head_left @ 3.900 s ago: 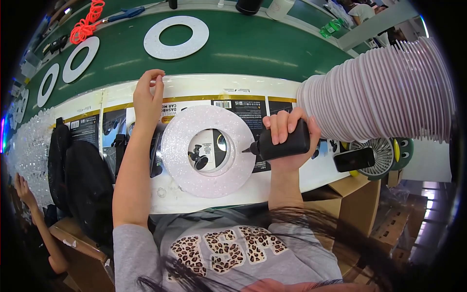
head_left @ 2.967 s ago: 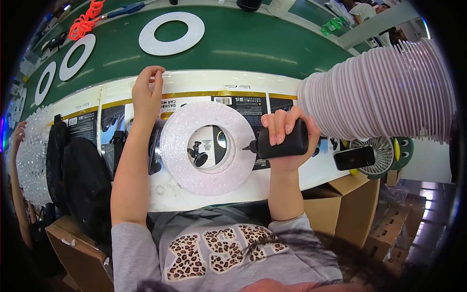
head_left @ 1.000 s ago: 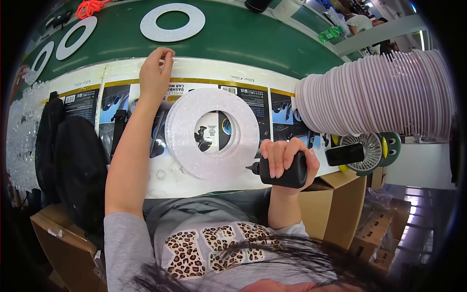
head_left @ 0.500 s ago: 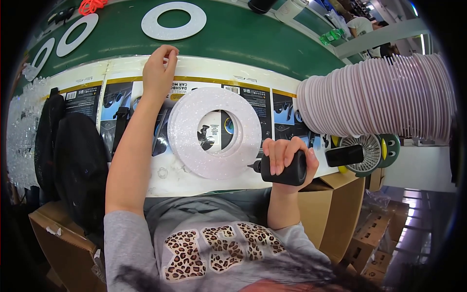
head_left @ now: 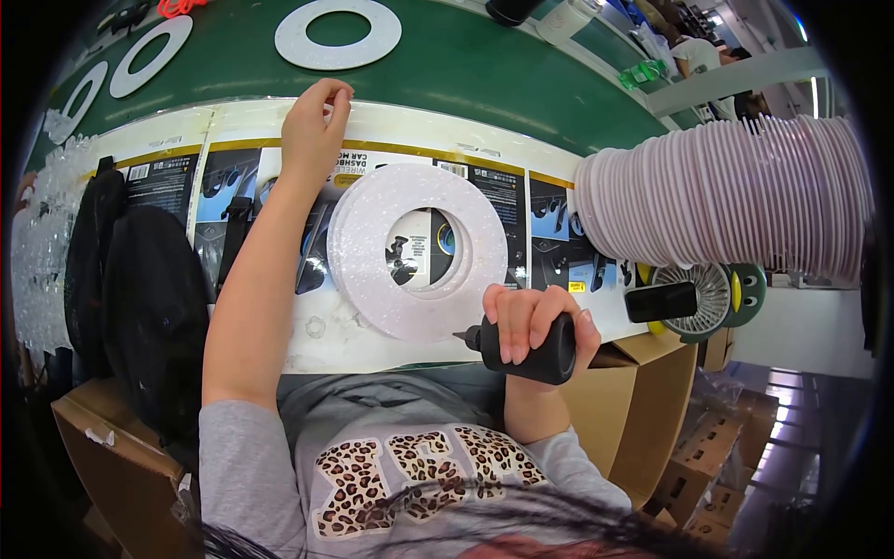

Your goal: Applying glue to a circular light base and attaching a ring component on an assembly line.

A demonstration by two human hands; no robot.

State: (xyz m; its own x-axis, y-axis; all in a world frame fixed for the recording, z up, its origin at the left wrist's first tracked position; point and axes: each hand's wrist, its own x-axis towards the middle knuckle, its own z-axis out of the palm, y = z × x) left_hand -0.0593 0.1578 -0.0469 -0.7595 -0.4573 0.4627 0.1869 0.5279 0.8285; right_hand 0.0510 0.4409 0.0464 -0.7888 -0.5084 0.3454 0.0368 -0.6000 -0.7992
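In my right hand (head_left: 549, 312) is a black squeeze bottle (head_left: 551, 361), lying on its side with fingers wrapped round it. The bottle's thin nozzle points left, by the lower right edge of a white glittery ring (head_left: 482, 219). This flat ring lies slightly offset on at least one similar ring (head_left: 337, 256), whose left edge peeks out. My left hand (head_left: 315, 121) is held near the far edge of the printed sheet (head_left: 307, 349), beyond the rings, its fingers curled in and nothing visible in them.
Another white ring (head_left: 291, 39) lies on the green table (head_left: 484, 74), with two more rings at far left. A long row of stacked rings (head_left: 708, 191) stands at right, behind a black phone (head_left: 661, 301) and a small fan (head_left: 703, 303). Black bags (head_left: 154, 307) hang at left; cardboard boxes (head_left: 596, 410) sit below.
My right hand has drawn the bottle slightly left and toward me. My left hand remains curled at nearly the same spot, and the view has shifted a little.
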